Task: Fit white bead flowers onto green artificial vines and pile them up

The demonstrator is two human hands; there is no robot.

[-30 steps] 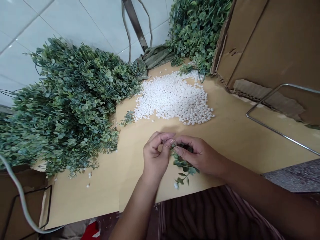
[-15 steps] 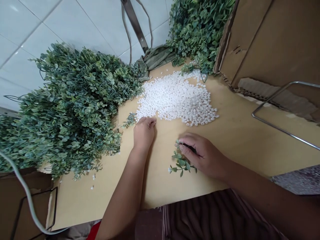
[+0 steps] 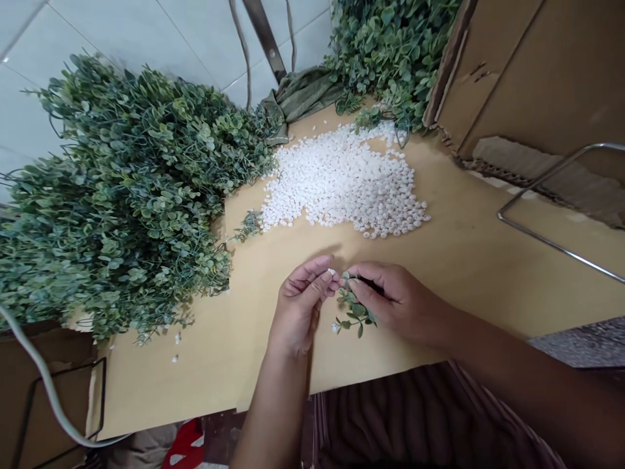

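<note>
Between the thumb and finger of my left hand (image 3: 303, 296) is a small white bead-like piece (image 3: 331, 272). My right hand (image 3: 398, 296) pinches an artificial green leaf sprig (image 3: 355, 311), whose leaves hang below the fingers. One white piece (image 3: 334, 327) sits at the lower left tip of that sprig. Both hands are close together above the board, fingertips almost meeting; whether they touch I cannot tell. Beyond them spreads a heap of small white pieces (image 3: 342, 182).
A large pile of artificial greenery (image 3: 131, 195) covers the left side, with more greenery (image 3: 385, 58) at the back. A cardboard box (image 3: 547, 85) and a bent metal rod (image 3: 547, 244) stand at right. A small sprig (image 3: 248, 225) lies beside the heap on the tan board (image 3: 195, 391).
My left hand has moved from the edge of the white heap back toward my right hand, a white piece now visible in its fingers. My right hand has kept its hold on the sprig.
</note>
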